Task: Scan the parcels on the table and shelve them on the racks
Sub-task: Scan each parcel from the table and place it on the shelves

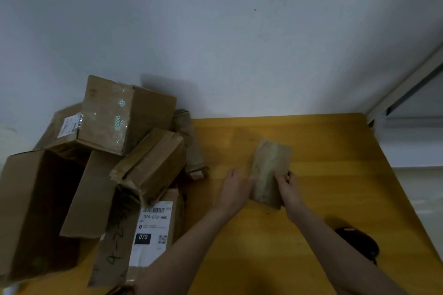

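A small flat brown parcel, wrapped in glossy tape, sits mid-desk, tilted up on its edge. At the desk's left lies a heap of cardboard boxes, one open and empty, and another showing a white label printed "070-070-A80". A dark handheld scanner lies near the right edge.

A small flat brown cardboard parcel lies mid-surface on the yellow wooden surface, between my left hand and right hand. A heap of brown cardboard boxes occupies the left side. A black handheld scanner lies near right, beside my right forearm.
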{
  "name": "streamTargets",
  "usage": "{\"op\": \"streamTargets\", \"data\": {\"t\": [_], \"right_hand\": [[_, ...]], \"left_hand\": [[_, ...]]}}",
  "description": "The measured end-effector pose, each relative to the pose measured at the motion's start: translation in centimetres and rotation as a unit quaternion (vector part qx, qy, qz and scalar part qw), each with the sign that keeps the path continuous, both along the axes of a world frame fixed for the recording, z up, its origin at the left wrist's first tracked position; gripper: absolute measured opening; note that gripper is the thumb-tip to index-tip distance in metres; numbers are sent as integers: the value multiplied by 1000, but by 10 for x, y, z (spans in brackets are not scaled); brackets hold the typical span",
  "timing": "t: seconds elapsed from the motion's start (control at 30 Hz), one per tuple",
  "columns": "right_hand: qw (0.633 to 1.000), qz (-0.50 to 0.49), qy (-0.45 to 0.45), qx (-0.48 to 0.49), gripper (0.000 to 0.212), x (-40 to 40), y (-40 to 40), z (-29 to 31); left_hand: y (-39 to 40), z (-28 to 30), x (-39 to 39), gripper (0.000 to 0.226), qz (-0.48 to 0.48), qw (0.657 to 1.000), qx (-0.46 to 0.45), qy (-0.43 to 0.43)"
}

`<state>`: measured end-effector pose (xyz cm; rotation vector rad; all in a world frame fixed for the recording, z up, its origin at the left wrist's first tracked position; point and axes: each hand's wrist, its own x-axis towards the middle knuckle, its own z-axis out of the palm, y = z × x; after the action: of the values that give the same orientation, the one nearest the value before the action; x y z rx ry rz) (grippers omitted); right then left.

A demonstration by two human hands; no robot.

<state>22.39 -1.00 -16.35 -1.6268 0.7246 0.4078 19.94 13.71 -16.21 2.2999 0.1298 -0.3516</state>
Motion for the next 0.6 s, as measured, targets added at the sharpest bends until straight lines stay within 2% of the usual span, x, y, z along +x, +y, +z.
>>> {"op": "streamTargets", "data": {"t": [0.07, 0.13, 0.23, 0.37, 0.5, 0.6], "right_hand": [[1000, 15, 1, -23, 54, -6, -11, 1], [998, 23, -10, -62, 56, -8, -18, 4], [996, 6, -20, -89, 78, -8, -24, 9], [996, -13, 16, -85, 106, -13, -42, 6], [998, -2, 46, -32, 93, -22, -67, 12], [998, 14, 57, 32, 91, -31, -91, 15]], "left_hand": [[-11, -3, -3, 35, -33, 999, -21, -4], [-25, -3, -10, 33, -59, 998, -14, -23], [-43, 3, -18, 39, -68, 996, -17, -51], [-64, 17, -22, 40, -102, 990, -32, -95], [-85, 25, -31, 39, -169, 977, 2, -126], [-89, 31, -34, 46, -160, 977, -1, -137]]}}
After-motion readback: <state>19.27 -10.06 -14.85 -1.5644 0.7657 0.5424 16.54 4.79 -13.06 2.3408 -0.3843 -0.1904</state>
